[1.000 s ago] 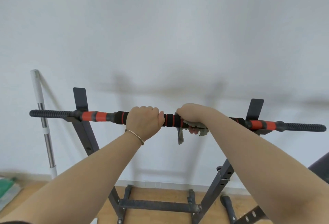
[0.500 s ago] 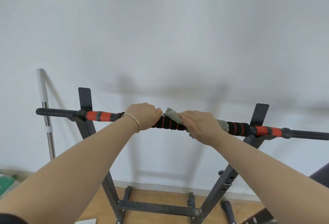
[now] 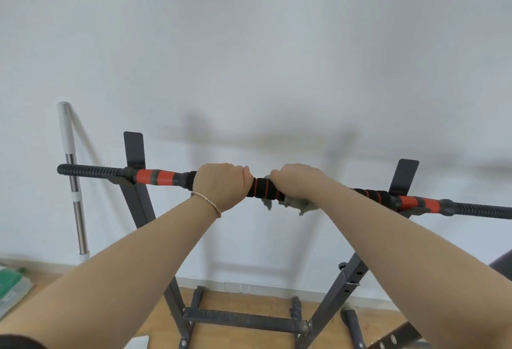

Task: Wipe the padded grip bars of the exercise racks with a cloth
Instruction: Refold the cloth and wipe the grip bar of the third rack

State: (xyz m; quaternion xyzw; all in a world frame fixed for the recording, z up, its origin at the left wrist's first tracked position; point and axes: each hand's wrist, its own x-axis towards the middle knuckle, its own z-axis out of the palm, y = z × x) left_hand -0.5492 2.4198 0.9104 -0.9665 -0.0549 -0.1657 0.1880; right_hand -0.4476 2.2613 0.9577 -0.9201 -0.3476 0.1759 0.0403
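Observation:
A black bar with red bands (image 3: 264, 189) runs across the dark metal exercise rack (image 3: 138, 204) at chest height. My left hand (image 3: 221, 185) is clamped around the padded middle of the bar, a thin bracelet on its wrist. Just to its right, my right hand (image 3: 300, 183) wraps a grey cloth (image 3: 299, 204) around the padding; the cloth's ends hang below my fingers. A short striped stretch of padding shows between the two hands. More black-and-red padding (image 3: 374, 195) shows past my right forearm.
A white and metal pole (image 3: 72, 182) leans on the white wall at the left. The rack's base crossbar (image 3: 243, 319) lies on the wooden floor below. A green and white box (image 3: 11, 287) sits at the lower left. A dark padded part (image 3: 501, 264) shows at the right edge.
My right hand with the cloth has rolled from over the top of the bar to a closed wrap around it, the cloth ends now hanging below. The left hand keeps its grip.

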